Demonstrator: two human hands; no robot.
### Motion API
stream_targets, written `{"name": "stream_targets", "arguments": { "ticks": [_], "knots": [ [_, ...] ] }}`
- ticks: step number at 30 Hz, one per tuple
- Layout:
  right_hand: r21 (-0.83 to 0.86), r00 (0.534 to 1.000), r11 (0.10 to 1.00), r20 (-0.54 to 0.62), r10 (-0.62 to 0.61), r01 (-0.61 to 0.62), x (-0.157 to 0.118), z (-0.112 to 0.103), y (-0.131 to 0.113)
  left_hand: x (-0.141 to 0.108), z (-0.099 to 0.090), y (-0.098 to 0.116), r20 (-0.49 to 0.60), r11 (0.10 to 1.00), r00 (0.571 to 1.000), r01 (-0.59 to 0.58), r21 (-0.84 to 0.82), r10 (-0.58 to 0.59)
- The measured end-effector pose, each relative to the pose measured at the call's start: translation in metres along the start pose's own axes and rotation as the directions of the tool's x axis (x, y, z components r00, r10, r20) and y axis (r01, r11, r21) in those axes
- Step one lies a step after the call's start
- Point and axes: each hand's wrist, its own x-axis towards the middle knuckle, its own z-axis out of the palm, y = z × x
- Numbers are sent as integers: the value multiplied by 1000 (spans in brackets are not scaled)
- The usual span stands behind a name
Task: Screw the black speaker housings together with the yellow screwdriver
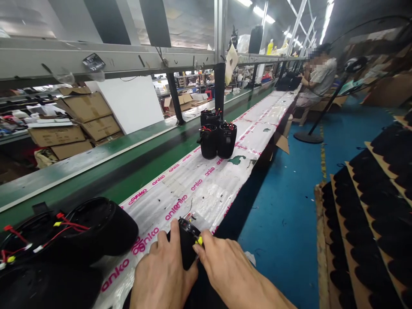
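Note:
Close to me, a black cylindrical housing [186, 246] stands at the bench edge, its rim facing up and away. My left hand [162, 266] wraps round its left side, thumb in front and fingers along the wall. At the rim's right side, my right hand [222, 262] pinches a small yellow connector [200, 240] between thumb and forefinger. Thin wires show just beyond the rim. To the left sit several similar black housings [112, 227], with red, white and yellow wire connectors [61, 219] sticking out of their open tops.
The bench [206, 193] is covered in plastic film printed in pink. More black housings [209, 143] stand farther along it. A green conveyor [144, 159] runs alongside. At right are stacked black parts on cardboard layers [363, 214], a floor fan [309, 137] and a seated person [318, 75].

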Motion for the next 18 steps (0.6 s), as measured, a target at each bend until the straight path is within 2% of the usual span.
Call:
{"name": "stream_targets", "arguments": {
  "ticks": [4, 8, 18],
  "knots": [
    [-39, 999, 999, 43, 17, -15, 2, -6, -2, -1, 2, 0, -4, 1000, 1000, -1, 0, 1],
    [-79, 998, 996, 49, -34, 38, 4, -10, -1, -2, 2, 1, 19, 1000, 1000, 3, 5, -3],
    [-151, 996, 988, 84, -21, 33, 11, -6, -5, -1, 5, 0, 29, 1000, 1000, -13, 13, 12]
  ]
}}
